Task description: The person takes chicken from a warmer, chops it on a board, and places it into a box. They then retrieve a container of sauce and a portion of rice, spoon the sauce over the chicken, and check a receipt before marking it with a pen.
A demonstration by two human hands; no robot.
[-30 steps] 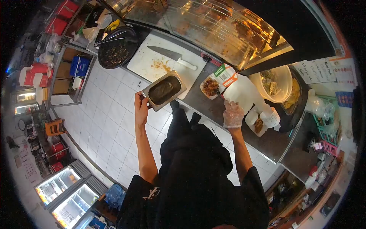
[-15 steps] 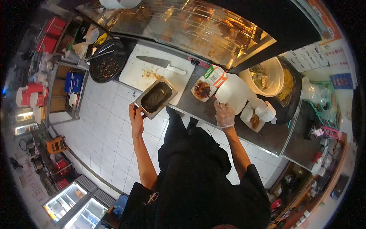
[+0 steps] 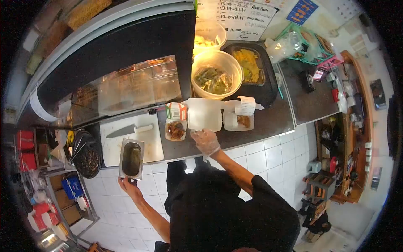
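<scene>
My left hand grips the near end of a metal food pan, fingers closed on its rim. The pan is tilted, with a dark residue inside, and hangs at the front edge of a white cutting board. A knife lies on that board. My right hand wears a clear plastic glove, its fingers bent in at the near edge of an open white takeaway box. Whatever is between those fingers is too small to tell. Left of it stands a box with dark glazed food; right of it, another with brown food.
Behind the boxes sit a plastic tub with wrapped green items and a tray of yellow food. A glass display cabinet backs the cutting board. A dark round pan with tongs stands at the left.
The view has swung to the right, showing more of the wall and tubs. My left hand still holds the food pan, now more upright in view. My right hand remains beside the middle box.
</scene>
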